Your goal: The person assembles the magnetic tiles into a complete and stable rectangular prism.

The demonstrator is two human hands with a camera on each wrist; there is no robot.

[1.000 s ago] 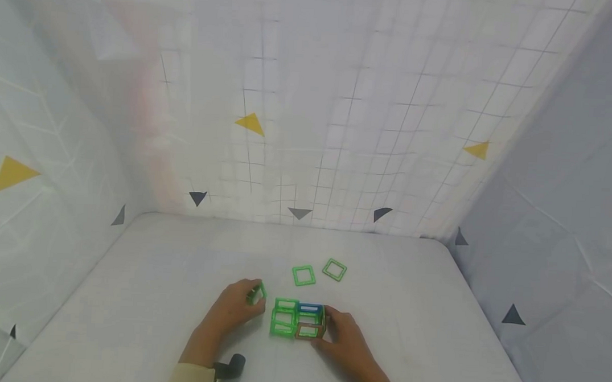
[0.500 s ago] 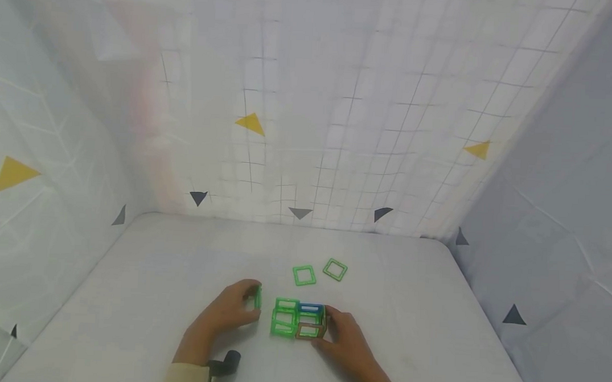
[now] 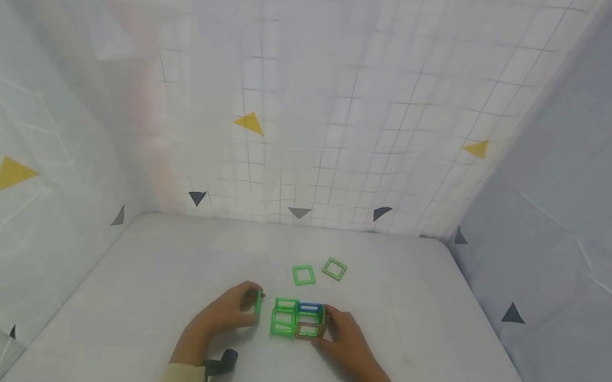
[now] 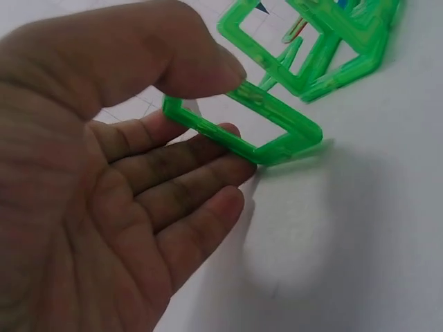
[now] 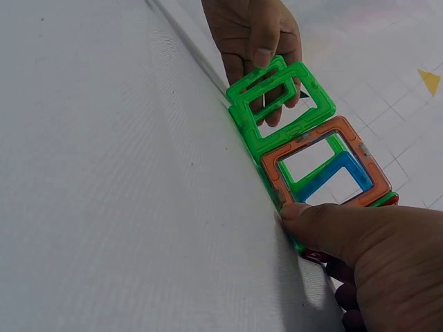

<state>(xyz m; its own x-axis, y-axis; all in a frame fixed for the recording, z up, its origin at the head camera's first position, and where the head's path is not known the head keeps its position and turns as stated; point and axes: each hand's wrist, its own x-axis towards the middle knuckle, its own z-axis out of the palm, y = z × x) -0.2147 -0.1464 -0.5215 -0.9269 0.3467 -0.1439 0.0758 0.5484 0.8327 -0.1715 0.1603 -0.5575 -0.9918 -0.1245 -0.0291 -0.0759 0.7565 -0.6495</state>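
Note:
My left hand [image 3: 229,308] pinches a green square magnetic tile [image 4: 284,114] between thumb and fingertips. The tile stands on edge, a small gap left of a low structure of joined magnetic tiles. That structure has upright green tiles [image 5: 297,130] on its left half. An orange-brown tile [image 5: 365,153] forms the near side of its right half, with a blue tile [image 3: 310,306] at the back. My right hand [image 3: 348,338] grips the structure's right end, its thumb on the near side at the orange-brown tile. Those right fingers are partly hidden behind the structure.
Behind the structure, a loose green square tile [image 3: 294,276] lies flat on the white table [image 3: 409,298]. Beside it lies a darker green-brown square tile [image 3: 326,265]. White sheeting [image 3: 307,157] with triangle markers walls the back and sides.
My left hand has drawn slightly left and toward me with its tile, turning the tile more edge-on. My right hand and the structure stay in place.

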